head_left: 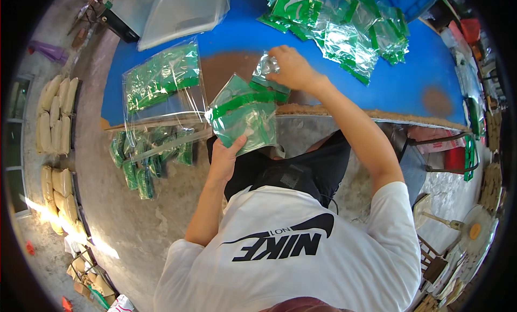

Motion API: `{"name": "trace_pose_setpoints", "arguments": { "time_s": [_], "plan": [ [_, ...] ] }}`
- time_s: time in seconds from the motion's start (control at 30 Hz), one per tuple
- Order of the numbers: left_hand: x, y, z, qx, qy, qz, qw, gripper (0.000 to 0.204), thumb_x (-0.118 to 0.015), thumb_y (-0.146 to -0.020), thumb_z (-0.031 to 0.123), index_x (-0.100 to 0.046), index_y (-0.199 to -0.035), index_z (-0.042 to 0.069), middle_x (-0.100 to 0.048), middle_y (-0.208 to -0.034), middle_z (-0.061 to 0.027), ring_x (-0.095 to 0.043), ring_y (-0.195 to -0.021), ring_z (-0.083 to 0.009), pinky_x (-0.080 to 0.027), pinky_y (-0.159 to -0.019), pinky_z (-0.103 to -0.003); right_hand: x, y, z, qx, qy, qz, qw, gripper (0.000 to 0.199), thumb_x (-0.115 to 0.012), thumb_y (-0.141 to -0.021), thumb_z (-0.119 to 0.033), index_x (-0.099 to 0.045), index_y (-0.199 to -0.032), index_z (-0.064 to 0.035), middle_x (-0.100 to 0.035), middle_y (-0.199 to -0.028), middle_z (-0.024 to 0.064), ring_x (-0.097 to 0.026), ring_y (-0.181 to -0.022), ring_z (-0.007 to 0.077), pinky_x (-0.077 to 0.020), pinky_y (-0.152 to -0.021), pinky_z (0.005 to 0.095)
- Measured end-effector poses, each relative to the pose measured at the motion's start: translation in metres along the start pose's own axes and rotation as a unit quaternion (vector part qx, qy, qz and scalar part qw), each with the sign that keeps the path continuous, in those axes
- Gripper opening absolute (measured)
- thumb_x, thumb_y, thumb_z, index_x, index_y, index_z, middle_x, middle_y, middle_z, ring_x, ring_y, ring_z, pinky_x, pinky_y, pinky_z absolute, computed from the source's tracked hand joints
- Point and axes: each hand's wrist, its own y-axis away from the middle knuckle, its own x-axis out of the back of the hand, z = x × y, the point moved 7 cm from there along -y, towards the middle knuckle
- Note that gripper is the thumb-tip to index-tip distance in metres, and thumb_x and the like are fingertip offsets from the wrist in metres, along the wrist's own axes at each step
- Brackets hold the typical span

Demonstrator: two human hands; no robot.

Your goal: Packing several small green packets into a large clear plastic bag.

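Note:
My left hand [226, 154] is closed on the lower edge of several clear and green plastic bags [245, 120], held at the table's near edge with the thumb on top. Just beyond them, my right hand [295, 69] pinches another clear and green plastic bag [264, 69] that overlaps the first ones; its fingertips are partly hidden. To the left lies a large clear plastic bag [164, 104] with a row of green-banded packets inside, its open end hanging over the edge. A heap of loose green and clear bags [342, 34] covers the far right.
The blue table [414, 91] has a worn brown near edge. Clear plastic sheets [183, 15] lie at the back left, beside a black object [119, 25]. Below the table on the left are green bundles [144, 177]. Sacks [54, 115] are stacked farther left; a fan [474, 231] stands at right.

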Motion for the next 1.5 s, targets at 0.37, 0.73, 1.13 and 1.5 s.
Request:
{"name": "trace_pose_setpoints", "arguments": {
  "time_s": [0.37, 0.73, 1.13, 1.5],
  "plan": [
    [0.009, -0.004, 0.010, -0.029, -0.127, 0.015, 0.991, 0.036, -0.075, -0.088, 0.009, -0.064, -0.120, -0.005, -0.070, -0.113, -0.0104, -0.064, -0.102, -0.0176, -0.047, -0.096, -0.033, 0.086, -0.024, -0.024, 0.031, -0.394, -0.222, 0.891, 0.063, -0.081, -0.074, -0.043, -0.067, -0.122, -0.0042, -0.072, -0.111, 0.0165, -0.068, -0.107, 0.0297, -0.0523, -0.093, 0.0388],
    [0.003, -0.008, 0.018, -0.064, -0.149, 0.000, 0.987, 0.041, -0.074, -0.088, 0.009, -0.061, -0.125, -0.004, -0.068, -0.117, -0.0092, -0.062, -0.108, -0.0181, -0.045, -0.100, -0.034, 0.014, -0.068, -0.103, 0.192, -0.050, -0.328, 0.924, 0.064, -0.082, -0.071, -0.028, -0.063, -0.126, -0.0010, -0.071, -0.111, 0.0175, -0.069, -0.101, 0.0309, -0.0542, -0.084, 0.0421],
    [-0.038, -0.022, -0.016, 0.013, 0.198, -0.049, 0.979, 0.046, -0.073, -0.092, 0.021, -0.053, -0.130, 0.002, -0.064, -0.119, -0.0077, -0.063, -0.107, -0.0207, -0.054, -0.092, -0.037, 0.018, 0.066, -0.011, -0.255, -0.631, 0.190, 0.708, 0.039, -0.078, -0.086, -0.031, -0.068, -0.104, 0.0024, -0.071, -0.098, 0.0106, -0.066, -0.085, 0.0151, -0.0525, -0.071, 0.0319],
    [-0.078, 0.007, 0.025, -0.010, 0.118, -0.043, 0.992, 0.035, -0.064, -0.095, 0.008, -0.054, -0.127, -0.003, -0.066, -0.114, -0.0151, -0.066, -0.103, -0.0276, -0.056, -0.086, -0.042, 0.063, 0.061, 0.096, -0.179, -0.135, 0.368, 0.902, 0.040, -0.065, -0.091, -0.033, -0.063, -0.114, -0.0009, -0.061, -0.116, 0.0258, -0.056, -0.111, 0.0429, -0.0469, -0.092, 0.0470]
  ]
}}
